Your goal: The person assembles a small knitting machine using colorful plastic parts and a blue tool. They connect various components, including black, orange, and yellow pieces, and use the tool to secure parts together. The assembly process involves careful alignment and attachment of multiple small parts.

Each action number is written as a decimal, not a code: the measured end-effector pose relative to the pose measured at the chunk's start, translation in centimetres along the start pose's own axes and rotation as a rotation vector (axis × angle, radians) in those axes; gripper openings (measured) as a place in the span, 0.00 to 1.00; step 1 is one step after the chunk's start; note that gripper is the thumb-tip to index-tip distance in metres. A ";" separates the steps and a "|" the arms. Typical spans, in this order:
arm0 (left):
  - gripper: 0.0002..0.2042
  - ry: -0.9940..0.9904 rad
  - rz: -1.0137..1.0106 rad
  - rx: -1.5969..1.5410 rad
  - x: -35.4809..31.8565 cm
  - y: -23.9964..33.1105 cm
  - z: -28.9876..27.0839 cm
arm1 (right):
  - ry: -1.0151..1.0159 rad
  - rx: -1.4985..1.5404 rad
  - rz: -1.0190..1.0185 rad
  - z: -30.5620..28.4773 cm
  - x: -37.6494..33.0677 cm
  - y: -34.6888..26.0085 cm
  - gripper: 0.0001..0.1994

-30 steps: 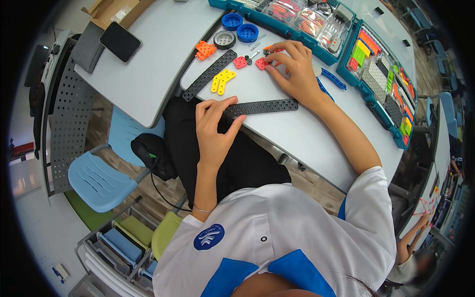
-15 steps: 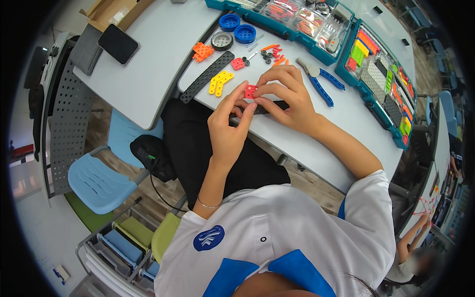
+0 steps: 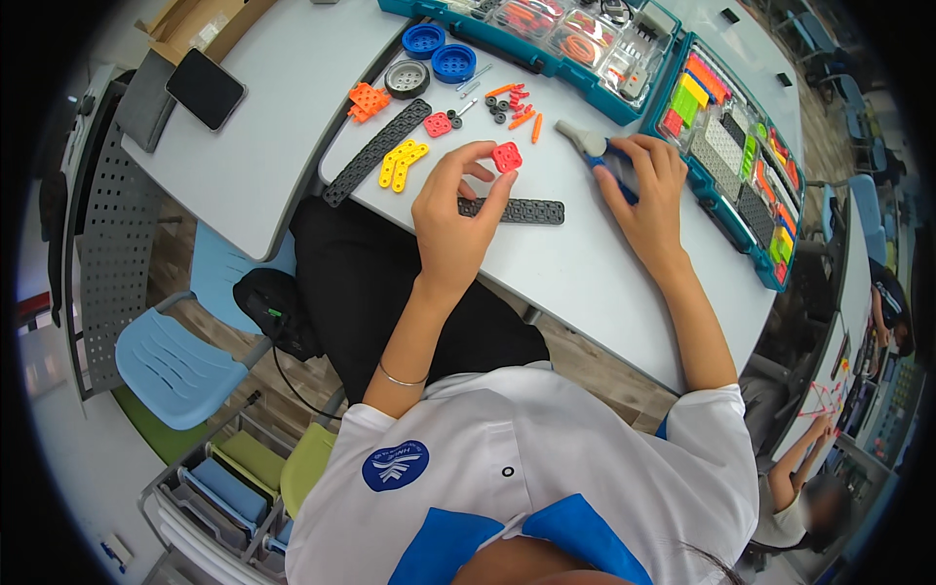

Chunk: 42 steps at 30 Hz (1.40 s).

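My left hand (image 3: 453, 219) now pinches the small red square plate (image 3: 506, 157) between thumb and fingertips and holds it up just above the short black strip (image 3: 512, 211), which lies flat on the counter (image 3: 595, 283). Half a second ago both my hands were pressed together over that strip with the red plate between them; now they are well apart. My right hand (image 3: 645, 200) has moved off to the right of the strip and is closed around the blue-handled pliers (image 3: 597, 151), whose grey tip points back toward the strip. The strip itself has not shifted. Left of the strip lie the yellow bent pieces (image 3: 401, 162) and the long black strip (image 3: 376, 152), both where they were before. Beyond the strip sit another red plate (image 3: 437, 124) and loose orange pins (image 3: 522, 115).
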State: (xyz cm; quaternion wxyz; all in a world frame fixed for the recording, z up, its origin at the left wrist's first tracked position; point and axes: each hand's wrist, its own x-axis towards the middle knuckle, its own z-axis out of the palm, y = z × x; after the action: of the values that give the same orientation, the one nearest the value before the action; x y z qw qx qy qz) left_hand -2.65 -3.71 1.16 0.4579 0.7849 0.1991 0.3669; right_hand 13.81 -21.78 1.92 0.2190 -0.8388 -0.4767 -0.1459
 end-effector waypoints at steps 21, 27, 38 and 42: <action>0.15 0.017 0.063 -0.067 -0.7 -0.9 -0.3 | -0.026 0.338 -0.194 -0.4 0.3 -2.7 0.27; 0.16 -0.026 0.092 -0.106 -0.8 -1.0 -0.3 | -0.041 0.342 -0.220 -0.5 0.4 -2.6 0.27; 0.17 -0.128 0.058 -0.176 -0.8 -1.0 -1.0 | -0.077 0.375 -0.262 -0.5 0.2 -2.5 0.27; 0.19 -0.148 0.093 -0.196 -0.3 -0.5 -1.4 | -0.074 0.400 -0.341 -0.7 0.7 -2.6 0.27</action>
State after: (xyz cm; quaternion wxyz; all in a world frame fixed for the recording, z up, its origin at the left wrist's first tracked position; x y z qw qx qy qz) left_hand -3.90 -2.91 1.02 0.5284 0.7696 0.0912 0.3467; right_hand 11.91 -20.51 3.42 0.3351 -0.6912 -0.6381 -0.0529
